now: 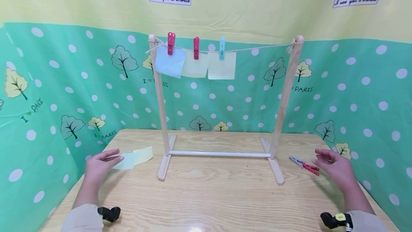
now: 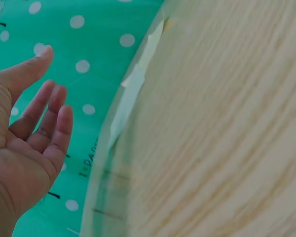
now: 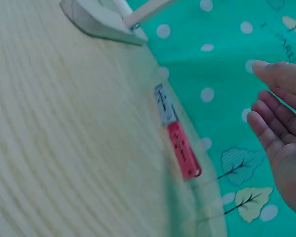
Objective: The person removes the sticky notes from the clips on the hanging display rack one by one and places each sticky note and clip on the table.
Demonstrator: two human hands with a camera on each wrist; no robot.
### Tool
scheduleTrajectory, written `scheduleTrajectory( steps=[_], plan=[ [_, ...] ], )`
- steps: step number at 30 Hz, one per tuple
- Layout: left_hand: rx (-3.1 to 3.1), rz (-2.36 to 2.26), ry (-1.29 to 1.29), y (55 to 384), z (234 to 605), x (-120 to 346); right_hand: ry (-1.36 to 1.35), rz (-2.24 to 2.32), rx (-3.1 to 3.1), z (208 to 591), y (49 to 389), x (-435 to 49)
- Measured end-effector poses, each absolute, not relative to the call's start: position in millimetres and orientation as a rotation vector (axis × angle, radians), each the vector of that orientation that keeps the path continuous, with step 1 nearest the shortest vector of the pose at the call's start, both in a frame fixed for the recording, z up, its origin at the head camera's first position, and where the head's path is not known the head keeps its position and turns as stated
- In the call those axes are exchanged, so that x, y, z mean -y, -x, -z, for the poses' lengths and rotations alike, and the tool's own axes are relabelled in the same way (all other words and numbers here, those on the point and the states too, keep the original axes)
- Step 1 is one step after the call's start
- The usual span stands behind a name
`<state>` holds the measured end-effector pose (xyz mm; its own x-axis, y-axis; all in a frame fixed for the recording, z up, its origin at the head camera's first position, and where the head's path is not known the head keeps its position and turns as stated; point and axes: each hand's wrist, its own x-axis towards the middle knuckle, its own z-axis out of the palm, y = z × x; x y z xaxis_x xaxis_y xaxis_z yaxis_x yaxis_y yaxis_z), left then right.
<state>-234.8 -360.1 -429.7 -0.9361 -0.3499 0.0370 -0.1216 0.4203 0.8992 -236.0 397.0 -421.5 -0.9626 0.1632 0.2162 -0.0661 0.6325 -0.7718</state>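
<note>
My left hand (image 1: pixel 102 163) hovers by two paper squares on the left of the table, its fingers relaxed and holding nothing. The nearer square is pale blue (image 1: pixel 126 162); a pale yellow one (image 1: pixel 143 155) lies beyond it, partly overlapped. On the right, my right hand (image 1: pixel 334 165) is beside two clothespins, a grey one (image 1: pixel 296 161) and a red one (image 1: pixel 310 169), lying end to end. Its fingers are loosely bent with nothing between them. The right wrist view shows the red clothespin (image 3: pixel 183 152) apart from the fingertips (image 3: pixel 254 118).
A wooden rack (image 1: pixel 162 110) with a white crossbar (image 1: pixel 219 154) stands mid-table. From its string (image 1: pixel 257 48) hang a blue square (image 1: pixel 170 62) and two pale squares (image 1: pixel 195 68), clipped by two red clothespins (image 1: pixel 196 48) and a light blue one (image 1: pixel 222 48). A patterned curtain (image 1: pixel 206 110) surrounds the table.
</note>
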Motion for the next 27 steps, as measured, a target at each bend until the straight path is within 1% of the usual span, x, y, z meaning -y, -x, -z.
scheduleTrajectory(
  steps=[9, 14, 20, 27],
  plan=[
    [2.442, 1.555, -0.338, 236, 405, 339, -0.024, -1.225, 2.533, 397, 231, -378],
    [2.361, 1.638, -0.243, 238, 396, 321, -0.076, -1.237, 2.518, 383, 230, -364],
    [2.325, 1.67, -0.1, 241, 384, 296, -0.228, -1.236, 2.468, 364, 232, -348],
    [2.344, 1.671, 0.001, 248, 368, 267, -0.393, -1.219, 2.434, 338, 237, -330]
  ],
)
